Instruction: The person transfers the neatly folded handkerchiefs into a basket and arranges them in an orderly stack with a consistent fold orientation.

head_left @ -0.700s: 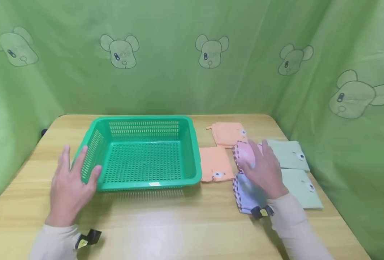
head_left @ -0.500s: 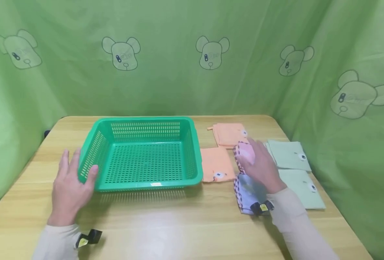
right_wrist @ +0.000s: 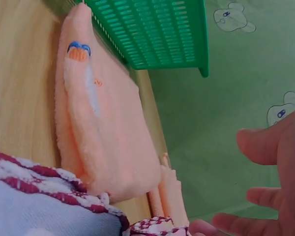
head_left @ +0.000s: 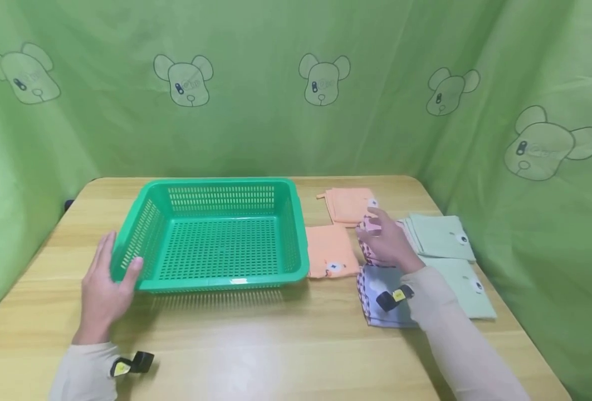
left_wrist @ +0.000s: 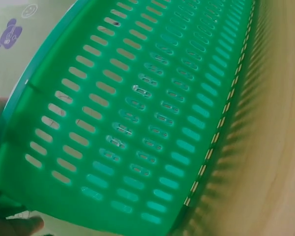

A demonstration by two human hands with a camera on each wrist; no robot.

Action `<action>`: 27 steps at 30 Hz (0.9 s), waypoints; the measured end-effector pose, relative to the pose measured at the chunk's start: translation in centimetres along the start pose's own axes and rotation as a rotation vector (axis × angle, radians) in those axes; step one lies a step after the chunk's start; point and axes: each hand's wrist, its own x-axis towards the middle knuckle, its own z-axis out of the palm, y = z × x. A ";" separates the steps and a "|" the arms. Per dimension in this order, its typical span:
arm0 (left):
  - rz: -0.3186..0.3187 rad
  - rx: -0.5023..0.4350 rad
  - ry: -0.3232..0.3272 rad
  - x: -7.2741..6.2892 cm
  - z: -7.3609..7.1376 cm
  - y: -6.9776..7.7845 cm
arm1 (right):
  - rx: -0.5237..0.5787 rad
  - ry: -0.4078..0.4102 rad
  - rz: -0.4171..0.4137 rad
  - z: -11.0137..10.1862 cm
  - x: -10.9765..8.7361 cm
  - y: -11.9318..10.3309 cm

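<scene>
**Green curtain (head_left: 255,33) behind a wooden table (head_left: 255,345); hands at both ends of the work**

The left hand (head_left: 106,295) lies at the near-left corner of a green basket (head_left: 190,285), fingers long, thumb apart; how firmly it bears cannot be told. The right hand (head_left: 388,242) is over a folded pink cloth (right_wrist: 160,226), thumb and fingers spread, nothing grasped; contact is unclear.

The pink cloth should be light, limp and hard to damage; pinching every layer together at the checked edge seems surest – one layer alone might unfold it. The basket looks light, fairly stiff and smooth, so it may skid; its rim is the natural hold.

Sideways room is tight: the near orange cloth (head_left: 333,245), far orange cloth (head_left: 348,205), blue cloth (head_left: 382,319) and pale green cloths (head_left: 441,236) crowd the pink one – straight up looks freest; the near orange cloth sits just beside the basket's right wall.
</scene>
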 end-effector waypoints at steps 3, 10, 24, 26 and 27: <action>0.011 -0.028 0.001 -0.2 -0.1 -0.2 | 0.039 -0.041 0.039 0.3 0.3 0.1; 0.000 -0.011 -0.033 -0.4 -0.2 -0.6 | -0.020 -0.093 0.070 1.0 1.1 0.2; -0.005 0.006 -0.019 -0.3 -0.1 -0.7 | -0.238 -0.183 0.141 2.8 2.0 -0.7; 0.000 0.011 -0.020 -0.3 -0.1 -0.8 | -0.279 -0.200 0.157 3.0 2.2 -0.9; 0.003 0.013 -0.018 -0.3 -0.1 -0.8 | -0.294 -0.208 0.165 3.1 2.3 -0.9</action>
